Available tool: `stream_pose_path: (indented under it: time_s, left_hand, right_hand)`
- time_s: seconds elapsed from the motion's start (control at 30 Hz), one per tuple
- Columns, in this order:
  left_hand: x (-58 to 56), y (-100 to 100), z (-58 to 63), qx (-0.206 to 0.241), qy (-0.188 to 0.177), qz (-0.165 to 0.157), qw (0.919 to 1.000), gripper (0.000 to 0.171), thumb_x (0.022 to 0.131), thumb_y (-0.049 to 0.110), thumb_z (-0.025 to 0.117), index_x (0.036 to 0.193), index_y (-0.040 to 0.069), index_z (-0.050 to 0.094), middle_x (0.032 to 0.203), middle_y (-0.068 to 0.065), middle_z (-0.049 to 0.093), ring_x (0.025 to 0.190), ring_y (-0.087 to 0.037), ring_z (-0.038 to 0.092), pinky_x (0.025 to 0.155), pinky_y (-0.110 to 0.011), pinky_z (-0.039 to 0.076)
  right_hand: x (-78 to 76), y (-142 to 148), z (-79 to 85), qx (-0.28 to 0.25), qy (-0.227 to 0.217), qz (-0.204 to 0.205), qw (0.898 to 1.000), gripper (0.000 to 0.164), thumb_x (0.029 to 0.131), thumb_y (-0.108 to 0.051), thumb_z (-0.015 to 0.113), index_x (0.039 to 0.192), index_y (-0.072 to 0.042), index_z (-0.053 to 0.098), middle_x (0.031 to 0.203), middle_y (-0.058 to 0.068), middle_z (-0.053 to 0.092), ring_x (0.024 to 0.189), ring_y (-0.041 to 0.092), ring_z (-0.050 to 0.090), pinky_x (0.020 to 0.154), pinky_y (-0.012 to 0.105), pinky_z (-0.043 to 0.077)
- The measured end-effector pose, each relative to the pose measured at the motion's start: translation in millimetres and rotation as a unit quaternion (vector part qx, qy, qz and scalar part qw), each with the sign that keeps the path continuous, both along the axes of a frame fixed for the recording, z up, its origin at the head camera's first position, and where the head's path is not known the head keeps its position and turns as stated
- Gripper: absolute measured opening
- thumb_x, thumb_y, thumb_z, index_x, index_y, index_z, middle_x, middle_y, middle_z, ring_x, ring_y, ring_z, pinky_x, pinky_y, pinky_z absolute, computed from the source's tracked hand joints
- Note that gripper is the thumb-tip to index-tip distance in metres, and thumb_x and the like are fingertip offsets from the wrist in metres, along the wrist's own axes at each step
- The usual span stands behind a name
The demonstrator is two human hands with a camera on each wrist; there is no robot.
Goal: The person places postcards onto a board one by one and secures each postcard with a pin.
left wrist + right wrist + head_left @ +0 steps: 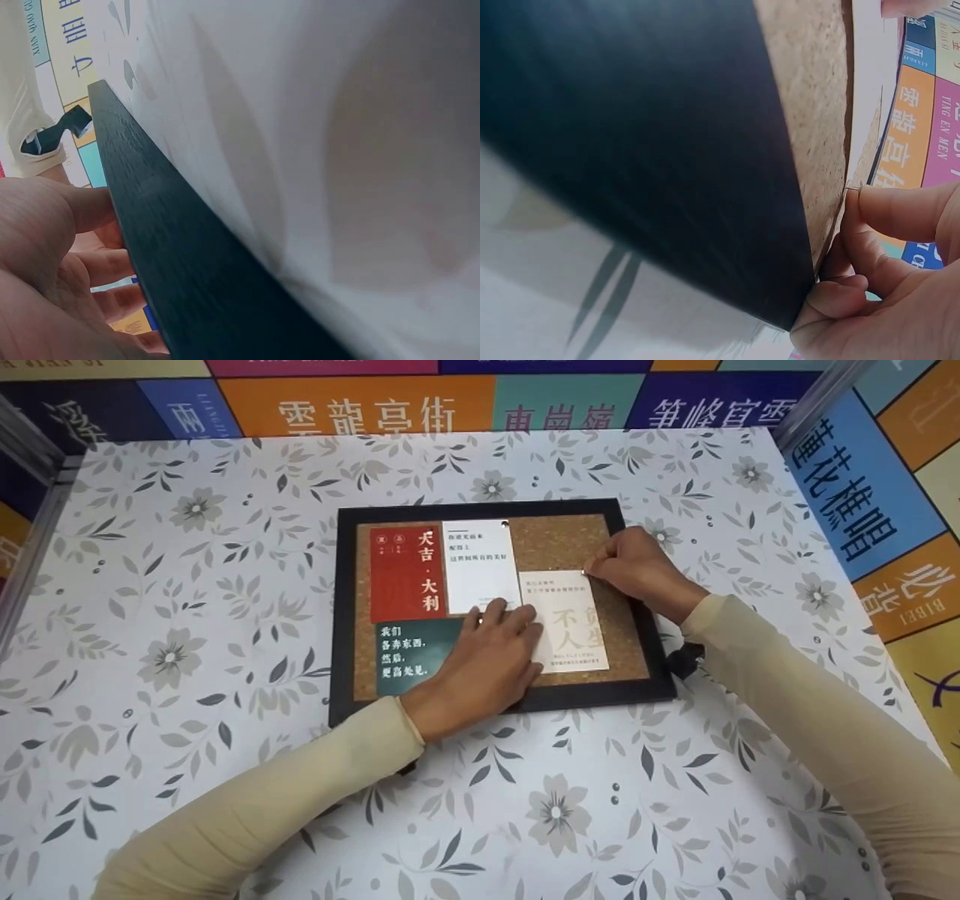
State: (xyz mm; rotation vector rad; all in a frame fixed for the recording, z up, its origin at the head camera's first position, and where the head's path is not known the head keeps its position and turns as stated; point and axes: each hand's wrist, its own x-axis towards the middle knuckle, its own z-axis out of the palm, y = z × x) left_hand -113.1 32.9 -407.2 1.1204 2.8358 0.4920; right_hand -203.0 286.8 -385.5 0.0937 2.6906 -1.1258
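Observation:
A cork board [559,544] in a black frame [480,508] lies on the table, bearing several printed cards. My left hand [487,667] rests on it with fingers spread, touching the lower edge of the white card [480,570] and the left side of the cream card [574,600]. Over the right frame edge, my right hand [645,566] pinches a small pin [853,187] between thumb and forefinger at the cream card's upper right corner. A red card [405,577] is at upper left. Below it, a green card [412,656] is partly covered by my left hand.
A white tablecloth [187,607] with grey flowers and leaves surrounds the frame. Colourful panels [367,409] with large characters stand behind the table and along its right side. A dark band [686,660] sits at my right wrist.

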Motion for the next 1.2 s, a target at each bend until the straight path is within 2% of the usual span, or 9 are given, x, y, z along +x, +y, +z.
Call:
stream_pose_path:
  time_s: [0.13, 0.27, 0.37, 0.53, 0.67, 0.77, 0.87, 1.0, 1.2]
  left_hand:
    - [0.0, 0, -1.2, -0.001, 0.004, -0.001, 1.0, 0.041, 0.107, 0.029, 0.072, 0.137, 0.001, 0.07, 0.144, -0.009, 0.06, 0.132, -0.035, 0.05, 0.116, -0.062, 0.043]
    - [-0.3, 1, -1.7, -0.007, 0.01, 0.0, 0.9999, 0.041, 0.107, 0.03, 0.072, 0.137, 0.002, 0.07, 0.143, -0.008, 0.06, 0.131, -0.035, 0.05, 0.114, -0.061, 0.044]
    - [-0.1, 1, -0.8, -0.009, 0.009, 0.001, 0.9999, 0.042, 0.107, 0.03, 0.071, 0.138, 0.002, 0.07, 0.145, -0.008, 0.06, 0.133, -0.035, 0.049, 0.115, -0.061, 0.044]
    - [0.6, 1, 0.8, -0.003, 0.009, -0.002, 1.0, 0.041, 0.107, 0.029, 0.072, 0.138, 0.002, 0.07, 0.144, -0.008, 0.061, 0.133, -0.036, 0.05, 0.115, -0.062, 0.044]
    - [0.5, 1, 1.2, 0.003, 0.01, -0.005, 0.9999, 0.041, 0.107, 0.029, 0.072, 0.137, 0.001, 0.071, 0.142, -0.009, 0.062, 0.132, -0.036, 0.051, 0.115, -0.063, 0.044]
    - [0.1, 0, 0.6, 0.004, 0.007, -0.004, 1.0, 0.042, 0.107, 0.029, 0.072, 0.139, 0.001, 0.07, 0.144, -0.009, 0.061, 0.132, -0.036, 0.05, 0.116, -0.063, 0.044]
    - [0.0, -1, -0.2, 0.002, 0.003, -0.002, 1.0, 0.043, 0.108, 0.029, 0.071, 0.14, 0.001, 0.07, 0.145, -0.009, 0.061, 0.134, -0.036, 0.05, 0.117, -0.064, 0.043]
    - [-0.4, -1, -0.6, 0.002, 0.003, -0.003, 1.0, 0.044, 0.108, 0.03, 0.071, 0.141, 0.001, 0.069, 0.147, -0.009, 0.06, 0.135, -0.036, 0.05, 0.117, -0.063, 0.043]
    - [-0.8, 0, -0.2, 0.002, -0.002, -0.002, 1.0, 0.044, 0.108, 0.03, 0.071, 0.141, 0.002, 0.069, 0.148, -0.009, 0.06, 0.135, -0.035, 0.05, 0.116, -0.062, 0.043]
  right_hand:
    - [-1.7, 0, -1.9, 0.017, 0.002, -0.012, 1.0, 0.034, 0.095, -0.009, 0.067, 0.061, -0.01, 0.064, 0.061, -0.006, 0.051, 0.055, 0.011, 0.047, 0.051, 0.027, 0.04]
    - [-2.4, -2, -2.8, 0.03, 0.009, -0.015, 0.999, 0.016, 0.093, -0.007, 0.069, 0.083, -0.003, 0.08, 0.083, 0.0, 0.07, 0.069, 0.012, 0.058, 0.059, 0.025, 0.047]
    - [-2.6, -3, -3.7, 0.035, 0.02, -0.011, 0.999, 0.013, 0.093, -0.006, 0.071, 0.094, 0.001, 0.082, 0.096, 0.006, 0.075, 0.077, 0.013, 0.061, 0.064, 0.023, 0.049]
    - [-0.3, -1, -8.7, 0.071, 0.059, 0.015, 0.996, 0.011, 0.097, -0.005, 0.07, 0.093, 0.002, 0.078, 0.098, 0.013, 0.075, 0.082, 0.02, 0.064, 0.068, 0.025, 0.048]
    - [4.3, -1, -14.5, 0.108, 0.105, 0.037, 0.988, 0.014, 0.099, -0.002, 0.063, 0.092, 0.002, 0.074, 0.096, 0.018, 0.071, 0.084, 0.03, 0.065, 0.068, 0.033, 0.047]
    - [7.7, -2, -18.7, 0.116, 0.141, 0.058, 0.981, 0.013, 0.1, 0.0, 0.06, 0.093, 0.002, 0.071, 0.097, 0.019, 0.066, 0.088, 0.034, 0.061, 0.075, 0.041, 0.047]
    - [10.6, -1, -23.8, 0.131, 0.181, 0.089, 0.971, 0.01, 0.101, 0.0, 0.062, 0.095, 0.004, 0.069, 0.1, 0.02, 0.061, 0.094, 0.037, 0.057, 0.082, 0.048, 0.045]
    - [14.1, 2, -29.1, 0.15, 0.226, 0.118, 0.955, 0.009, 0.104, -0.001, 0.067, 0.102, 0.007, 0.071, 0.11, 0.023, 0.062, 0.105, 0.041, 0.059, 0.092, 0.054, 0.049]
    - [15.3, 10, -31.6, 0.145, 0.253, 0.138, 0.946, 0.011, 0.105, -0.006, 0.072, 0.106, 0.004, 0.076, 0.121, 0.022, 0.066, 0.114, 0.042, 0.059, 0.097, 0.055, 0.05]
